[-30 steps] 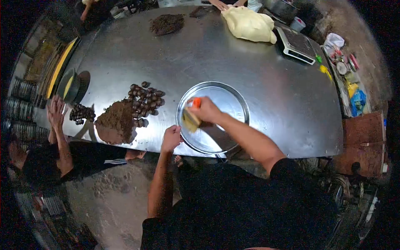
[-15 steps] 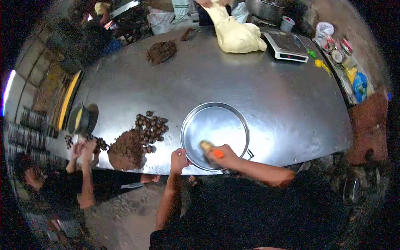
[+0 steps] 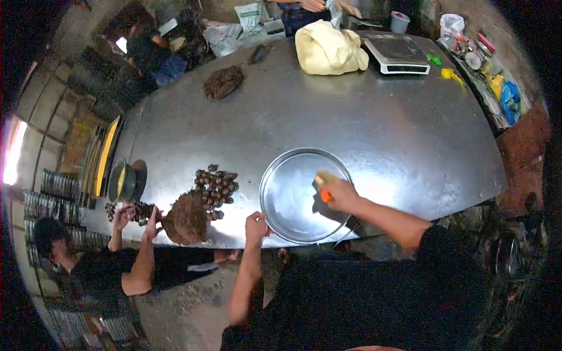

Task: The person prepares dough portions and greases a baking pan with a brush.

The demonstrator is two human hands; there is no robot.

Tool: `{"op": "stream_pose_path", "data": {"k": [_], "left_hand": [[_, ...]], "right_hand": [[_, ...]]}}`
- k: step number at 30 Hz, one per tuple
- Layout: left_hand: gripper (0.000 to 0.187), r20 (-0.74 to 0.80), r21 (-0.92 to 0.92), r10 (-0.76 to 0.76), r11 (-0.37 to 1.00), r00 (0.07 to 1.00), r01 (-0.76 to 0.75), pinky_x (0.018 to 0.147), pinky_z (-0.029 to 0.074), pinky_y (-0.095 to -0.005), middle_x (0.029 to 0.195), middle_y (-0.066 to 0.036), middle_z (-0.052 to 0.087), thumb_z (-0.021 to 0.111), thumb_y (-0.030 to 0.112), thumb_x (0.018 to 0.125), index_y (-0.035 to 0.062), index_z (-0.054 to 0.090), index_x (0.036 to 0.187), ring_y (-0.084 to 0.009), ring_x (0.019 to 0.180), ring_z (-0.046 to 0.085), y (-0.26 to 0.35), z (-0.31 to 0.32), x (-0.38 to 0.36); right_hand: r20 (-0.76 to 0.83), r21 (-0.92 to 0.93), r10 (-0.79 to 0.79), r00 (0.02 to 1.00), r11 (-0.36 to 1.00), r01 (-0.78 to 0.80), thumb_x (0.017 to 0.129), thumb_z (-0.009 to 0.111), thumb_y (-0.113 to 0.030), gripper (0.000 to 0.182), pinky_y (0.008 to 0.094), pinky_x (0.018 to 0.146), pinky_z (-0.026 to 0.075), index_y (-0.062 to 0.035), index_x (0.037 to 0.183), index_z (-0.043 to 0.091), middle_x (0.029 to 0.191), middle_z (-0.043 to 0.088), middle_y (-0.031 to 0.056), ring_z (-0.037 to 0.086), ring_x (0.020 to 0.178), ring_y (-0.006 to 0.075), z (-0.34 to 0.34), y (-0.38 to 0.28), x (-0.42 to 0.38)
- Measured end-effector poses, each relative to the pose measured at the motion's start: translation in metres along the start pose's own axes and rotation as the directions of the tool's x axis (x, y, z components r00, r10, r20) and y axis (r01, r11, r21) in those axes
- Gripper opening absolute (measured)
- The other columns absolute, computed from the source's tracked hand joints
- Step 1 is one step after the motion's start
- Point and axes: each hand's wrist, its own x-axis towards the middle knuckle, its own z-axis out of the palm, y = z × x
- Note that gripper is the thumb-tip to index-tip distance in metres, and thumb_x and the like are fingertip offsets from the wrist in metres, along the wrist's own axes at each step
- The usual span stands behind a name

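A large round metal pan lies on the steel table before me. My left hand is closed at its near left rim, with the fingers bent around the edge. Over the right half of the pan, my right hand grips a brush with an orange part near the fingers and a pale head. The brush head is blurred and points away from me, close over the pan's shiny bottom.
A co-worker's hands work at the left, beside a brown crumbly mound and several dark balls. A grey bowl stands there too. Pale dough and a scale sit at the far edge, near another person.
My right hand has swept the brush rightward and away from me across the pan. My left hand stays at the rim. At the far side, the person's hands have let go of the dough.
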Motion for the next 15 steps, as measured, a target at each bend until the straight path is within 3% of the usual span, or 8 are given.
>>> {"op": "stream_pose_path", "data": {"k": [2,6,7,9,10,11,12,15], "left_hand": [[0.027,-0.020,0.270,0.155,0.952,0.988,-0.144,0.035,0.043,-0.0313,0.051,-0.009,0.053,0.053,0.022,0.092,-0.0013,0.056,0.078,-0.0183,0.041,0.056,-0.008,-0.001,-0.001],[0.029,0.051,0.042,-0.056,0.998,0.997,0.054,0.037,0.049,-0.0328,0.053,-0.011,0.056,0.055,0.024,0.090,-0.0040,0.055,0.082,-0.0196,0.041,0.058,0.005,-0.003,0.002],[0.030,0.037,0.106,-0.012,0.994,0.999,0.008,0.037,0.049,-0.0331,0.052,-0.011,0.055,0.055,0.024,0.091,-0.0035,0.055,0.081,-0.0200,0.041,0.058,0.008,-0.003,0.000],[0.031,0.023,0.096,-0.036,0.995,0.999,0.034,0.039,0.049,-0.0305,0.056,-0.014,0.060,0.052,0.024,0.092,-0.0050,0.061,0.086,-0.0200,0.044,0.061,0.002,-0.003,0.001],[0.031,0.027,0.134,-0.014,0.991,1.000,0.011,0.038,0.047,-0.0300,0.054,-0.013,0.058,0.051,0.024,0.092,-0.0057,0.061,0.086,-0.0192,0.042,0.059,0.016,-0.002,-0.008],[0.030,-0.017,0.079,-0.025,0.997,1.000,0.026,0.037,0.045,-0.0306,0.052,-0.012,0.057,0.052,0.023,0.092,-0.0048,0.061,0.084,-0.0189,0.040,0.058,0.020,0.002,-0.013],[0.029,0.005,0.055,-0.060,0.997,0.998,0.059,0.036,0.043,-0.0315,0.052,-0.012,0.057,0.053,0.022,0.091,-0.0033,0.062,0.081,-0.0191,0.040,0.057,0.028,0.002,-0.017],[0.028,-0.036,0.010,-0.066,0.998,0.997,0.067,0.036,0.043,-0.0322,0.052,-0.012,0.057,0.053,0.021,0.091,-0.0020,0.062,0.077,-0.0191,0.040,0.057,0.032,0.014,-0.022]], "right_hand": [[-0.143,0.200,-0.133,0.981,0.967,0.160,0.068,0.068,-0.013,0.020,0.0442,0.073,0.051,-0.0041,0.085,0.062,0.117,0.054,0.0211,0.061,0.086,0.0380,0.049,-0.010,-0.024],[0.146,0.456,0.048,0.988,0.883,-0.110,0.080,0.060,-0.025,0.021,0.0464,0.061,0.048,-0.0044,0.084,0.061,0.075,0.061,0.0197,0.060,0.062,0.0373,0.059,-0.077,0.004],[-0.007,0.416,-0.062,0.998,0.907,0.059,0.083,0.056,-0.028,0.024,0.0453,0.060,0.047,-0.0051,0.076,0.062,0.064,0.059,0.0200,0.058,0.057,0.0362,0.082,-0.064,0.023],[0.067,0.413,0.091,0.994,0.904,-0.111,0.078,0.058,-0.027,0.024,0.0421,0.057,0.046,-0.0047,0.071,0.061,0.067,0.060,0.0203,0.057,0.056,0.0284,0.088,-0.043,0.064],[-0.090,0.387,-0.045,0.995,0.919,0.077,0.076,0.059,-0.027,0.023,0.0398,0.057,0.045,-0.0046,0.071,0.061,0.068,0.062,0.0170,0.058,0.058,0.0245,0.085,-0.016,0.085],[0.053,0.438,0.268,0.962,0.860,-0.263,0.076,0.060,-0.024,0.019,0.0371,0.057,0.045,-0.0048,0.073,0.062,0.068,0.063,0.0119,0.059,0.060,0.0210,0.075,0.008,0.098],[-0.094,0.506,0.123,0.988,0.860,-0.059,0.075,0.060,-0.020,0.016,0.0357,0.057,0.046,-0.0043,0.075,0.063,0.065,0.062,0.0091,0.059,0.062,0.0173,0.052,0.031,0.107],[-0.108,-0.126,0.047,0.993,0.990,-0.061,0.074,0.064,-0.016,0.016,0.0413,0.064,0.049,-0.0065,0.087,0.064,0.076,0.065,0.0137,0.064,0.071,0.0300,0.009,0.054,0.076]]}}
